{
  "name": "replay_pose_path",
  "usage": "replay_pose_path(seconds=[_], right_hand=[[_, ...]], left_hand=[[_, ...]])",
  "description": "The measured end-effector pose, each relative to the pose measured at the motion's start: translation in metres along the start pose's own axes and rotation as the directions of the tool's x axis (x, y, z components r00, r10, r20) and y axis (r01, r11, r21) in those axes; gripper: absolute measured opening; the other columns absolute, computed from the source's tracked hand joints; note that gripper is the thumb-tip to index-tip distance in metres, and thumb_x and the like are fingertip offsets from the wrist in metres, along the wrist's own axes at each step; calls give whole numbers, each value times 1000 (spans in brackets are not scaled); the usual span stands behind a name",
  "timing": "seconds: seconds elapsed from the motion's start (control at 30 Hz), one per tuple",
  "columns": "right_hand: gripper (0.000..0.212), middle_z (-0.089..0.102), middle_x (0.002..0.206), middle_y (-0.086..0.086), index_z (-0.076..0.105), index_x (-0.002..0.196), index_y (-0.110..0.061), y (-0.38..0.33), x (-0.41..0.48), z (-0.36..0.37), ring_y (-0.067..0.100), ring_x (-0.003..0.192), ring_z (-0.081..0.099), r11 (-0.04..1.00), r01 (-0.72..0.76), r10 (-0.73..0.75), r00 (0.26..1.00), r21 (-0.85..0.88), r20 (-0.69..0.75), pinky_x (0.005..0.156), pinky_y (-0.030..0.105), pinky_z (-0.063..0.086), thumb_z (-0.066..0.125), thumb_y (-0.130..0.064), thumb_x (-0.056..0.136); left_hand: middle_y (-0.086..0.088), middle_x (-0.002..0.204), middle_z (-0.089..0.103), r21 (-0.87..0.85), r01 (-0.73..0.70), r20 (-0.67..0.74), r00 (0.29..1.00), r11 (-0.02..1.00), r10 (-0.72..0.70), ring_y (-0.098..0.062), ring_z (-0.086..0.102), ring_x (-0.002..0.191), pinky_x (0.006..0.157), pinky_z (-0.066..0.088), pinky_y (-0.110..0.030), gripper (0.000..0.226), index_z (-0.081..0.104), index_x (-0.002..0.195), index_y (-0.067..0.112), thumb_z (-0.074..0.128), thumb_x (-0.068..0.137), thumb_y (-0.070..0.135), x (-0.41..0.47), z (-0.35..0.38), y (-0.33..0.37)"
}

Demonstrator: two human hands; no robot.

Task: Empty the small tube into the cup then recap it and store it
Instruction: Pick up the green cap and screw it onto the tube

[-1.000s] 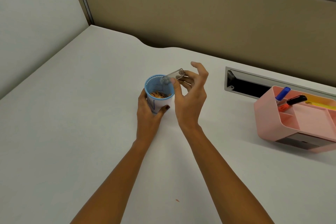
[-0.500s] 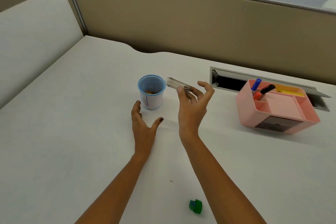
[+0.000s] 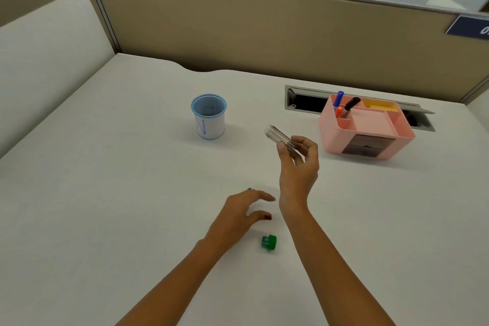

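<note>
A small clear tube (image 3: 280, 137) is held tilted, open end up-left, in my right hand (image 3: 297, 167), well right of the cup. The blue-rimmed white mesh cup (image 3: 209, 119) stands alone on the desk; its contents are hidden from this angle. A green cap (image 3: 268, 241) lies on the desk near me. My left hand (image 3: 243, 213) hovers low just above-left of the cap, fingers spread, holding nothing.
A pink desk organiser (image 3: 366, 130) with blue, red and black markers stands at the right, in front of a grey cable slot (image 3: 299, 99). A tan partition wall (image 3: 264, 34) runs along the back of the white desk (image 3: 105, 193).
My left hand let go of the cup and drew back toward the green cap. My right hand carried the tube away from the cup to the right. The camera view pulled back.
</note>
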State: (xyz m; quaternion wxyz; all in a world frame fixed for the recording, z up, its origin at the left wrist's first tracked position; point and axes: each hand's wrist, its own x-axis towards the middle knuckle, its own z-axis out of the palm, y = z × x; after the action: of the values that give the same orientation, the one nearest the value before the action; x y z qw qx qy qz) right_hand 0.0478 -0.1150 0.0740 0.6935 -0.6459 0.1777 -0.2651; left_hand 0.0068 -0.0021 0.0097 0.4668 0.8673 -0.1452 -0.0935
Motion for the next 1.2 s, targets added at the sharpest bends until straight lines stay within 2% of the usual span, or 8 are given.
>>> replay_pose_path(seconds=[0.33,0.47,0.63,0.73,0.8,0.87,1.0,1.2], right_hand=[[27,65,98,-15,61,103,-23,5,-33,-42,6,92,67,999,-35,34,998,-21,-60,68,7,52,74,-11,82],[29,66,99,-14,61,99,-29,5,-41,-54,10,94,68,998,-57,56,996,-3,-65,66,7,51,74,-10,82],[26,70,102,-8,63,99,-30,7,-50,-67,12,95,70,995,-101,101,994,5,-50,70,11,52,75,-13,82],[24,72,101,-9,64,98,-30,9,-55,-75,5,91,70,991,-132,133,990,13,-52,68,7,51,76,-16,82],[23,72,99,-9,64,97,-28,9,-58,-78,-2,88,69,989,-150,150,988,10,-44,69,9,51,77,-16,81],[24,73,97,-9,65,96,-26,9,-61,-81,-2,88,69,987,-158,159,987,16,-27,70,11,52,78,-14,80],[26,73,96,-10,65,95,-27,9,-71,-83,0,91,69,992,-129,129,990,11,51,74,10,54,77,-10,80],[28,72,92,-13,65,94,-30,7,-88,-79,3,92,69,996,-89,91,984,-20,152,75,11,54,77,-10,80]], left_hand=[[2,132,55,239,-79,204,979,968,30,-14,48,122,113,25,-26,38,53,125,27,58,87,33,-39,33,-8],[-2,121,60,194,-110,102,991,975,91,-11,53,106,89,25,6,34,59,121,22,60,87,24,-47,35,-9],[-1,108,64,3,-91,-141,986,996,90,-11,60,95,85,44,-7,27,64,111,20,64,85,17,-43,31,10],[6,100,67,-325,17,-348,927,946,-136,-3,66,87,74,48,-6,20,63,100,19,69,81,15,-38,22,29],[1,99,70,-637,69,-332,874,768,-354,-5,69,86,74,54,-15,21,63,100,14,70,80,14,-32,14,39],[-9,102,70,-906,63,-174,845,419,-505,-20,70,94,83,56,-29,22,63,103,5,67,82,10,-26,4,45],[-16,102,66,-990,37,102,844,-134,-526,-29,63,104,98,46,-44,12,64,93,1,58,87,9,-19,-13,51],[-13,101,68,-963,67,193,845,-259,-499,-27,63,100,101,44,-44,11,62,91,4,58,87,13,-14,-17,62]])
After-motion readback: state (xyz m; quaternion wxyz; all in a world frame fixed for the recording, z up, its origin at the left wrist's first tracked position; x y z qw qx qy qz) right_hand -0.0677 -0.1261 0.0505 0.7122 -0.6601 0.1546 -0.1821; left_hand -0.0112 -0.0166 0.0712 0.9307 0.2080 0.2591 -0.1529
